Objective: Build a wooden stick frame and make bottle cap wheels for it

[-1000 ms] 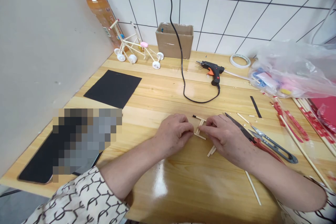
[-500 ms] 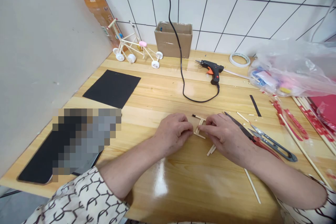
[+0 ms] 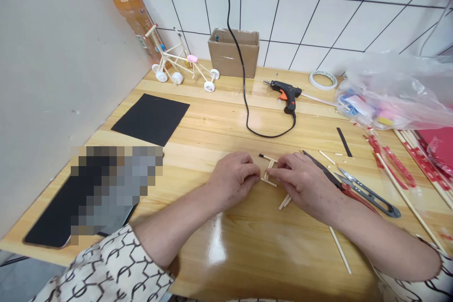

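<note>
Between my hands lies a small H-shaped frame of wooden sticks [image 3: 269,169], one of its ends black. My left hand [image 3: 236,175] pinches the left end of the frame's nearer stick, its fingertips closed together. My right hand [image 3: 300,179] has its fingers closed at the frame's right side, on the short middle sticks. Several cut wooden sticks [image 3: 284,203] poke out below my right hand, partly hidden by it. Beneath my right forearm, red-handled pliers [image 3: 348,191] lie next to metal thread snips [image 3: 375,198].
A black hot glue gun [image 3: 285,92] with its cord lies behind my hands. Further back are a cardboard box [image 3: 233,56], a stick tricycle model [image 3: 177,63], a bottle [image 3: 129,7] and a tape roll [image 3: 322,80]. Black paper [image 3: 150,119] lies left; a plastic bag [image 3: 399,89] right.
</note>
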Tool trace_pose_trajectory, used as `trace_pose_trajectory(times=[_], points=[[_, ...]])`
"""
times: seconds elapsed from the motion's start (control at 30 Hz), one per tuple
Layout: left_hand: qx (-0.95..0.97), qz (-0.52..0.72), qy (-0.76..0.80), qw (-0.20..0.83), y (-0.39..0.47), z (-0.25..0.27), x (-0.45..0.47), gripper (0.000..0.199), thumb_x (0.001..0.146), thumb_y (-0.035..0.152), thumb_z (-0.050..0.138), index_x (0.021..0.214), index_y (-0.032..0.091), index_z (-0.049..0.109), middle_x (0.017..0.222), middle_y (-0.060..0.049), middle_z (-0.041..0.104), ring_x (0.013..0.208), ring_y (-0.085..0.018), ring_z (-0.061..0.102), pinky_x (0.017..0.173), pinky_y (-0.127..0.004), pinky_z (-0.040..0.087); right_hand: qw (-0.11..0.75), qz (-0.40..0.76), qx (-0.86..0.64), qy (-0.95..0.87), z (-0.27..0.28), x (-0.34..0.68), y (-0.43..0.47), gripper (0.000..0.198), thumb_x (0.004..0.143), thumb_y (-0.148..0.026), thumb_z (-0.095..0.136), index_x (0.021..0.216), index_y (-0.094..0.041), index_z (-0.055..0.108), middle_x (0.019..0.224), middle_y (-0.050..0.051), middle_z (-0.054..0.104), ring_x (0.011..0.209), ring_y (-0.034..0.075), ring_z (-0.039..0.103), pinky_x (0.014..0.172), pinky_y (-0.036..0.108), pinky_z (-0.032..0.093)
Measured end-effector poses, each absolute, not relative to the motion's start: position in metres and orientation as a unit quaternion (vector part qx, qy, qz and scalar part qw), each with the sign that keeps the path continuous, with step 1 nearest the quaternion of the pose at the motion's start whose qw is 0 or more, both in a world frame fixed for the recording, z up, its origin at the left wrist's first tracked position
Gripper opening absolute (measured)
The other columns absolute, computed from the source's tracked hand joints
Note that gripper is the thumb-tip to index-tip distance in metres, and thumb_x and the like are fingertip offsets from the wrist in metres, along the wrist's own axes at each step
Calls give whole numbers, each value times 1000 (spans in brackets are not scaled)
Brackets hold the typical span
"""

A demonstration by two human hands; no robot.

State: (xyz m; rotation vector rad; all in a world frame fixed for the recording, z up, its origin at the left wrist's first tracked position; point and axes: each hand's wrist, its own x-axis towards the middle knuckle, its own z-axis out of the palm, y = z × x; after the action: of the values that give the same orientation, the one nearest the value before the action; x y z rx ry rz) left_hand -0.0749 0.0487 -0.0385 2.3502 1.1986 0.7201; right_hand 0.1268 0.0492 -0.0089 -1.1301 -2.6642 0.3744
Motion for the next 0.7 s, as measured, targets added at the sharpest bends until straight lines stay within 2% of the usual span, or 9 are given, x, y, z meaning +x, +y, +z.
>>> trace_pose_trajectory(times=[0.13,0.3,0.43,0.6,0.7], points=[[838,252,434,214,49,-37,-74,11,77,17,58,73,18,68,72,-2,61,67,-14,54,61,-25,40,111,138,-391,-903,-8,127,49,29,82,-3,45,84,-20,68,81,7,58,78,18,49,70,32,38],[833,243,443,223,49,-36,-73,10,76,17,58,73,18,67,73,-2,61,69,-15,56,62,-26,41,118,154,-391,-900,-10,127,48,31,83,-4,43,93,-21,67,83,6,58,79,18,47,72,32,39],[828,242,452,226,47,-35,-73,8,76,18,58,73,19,66,74,-2,62,70,-15,56,64,-27,43,134,163,-394,-895,-9,128,47,25,86,-8,43,94,-19,64,87,7,58,81,18,48,72,33,40],[813,262,454,252,46,-35,-77,8,75,15,56,75,18,64,76,-2,61,71,-15,56,64,-25,44,133,172,-408,-887,-8,129,43,12,84,-12,49,79,-17,60,84,5,58,81,18,48,73,33,41],[806,265,458,264,47,-34,-80,10,74,13,55,75,18,64,77,-2,61,72,-15,57,64,-25,45,124,179,-410,-886,-10,130,42,11,82,-14,52,71,-17,55,82,5,56,79,17,48,71,33,42]])
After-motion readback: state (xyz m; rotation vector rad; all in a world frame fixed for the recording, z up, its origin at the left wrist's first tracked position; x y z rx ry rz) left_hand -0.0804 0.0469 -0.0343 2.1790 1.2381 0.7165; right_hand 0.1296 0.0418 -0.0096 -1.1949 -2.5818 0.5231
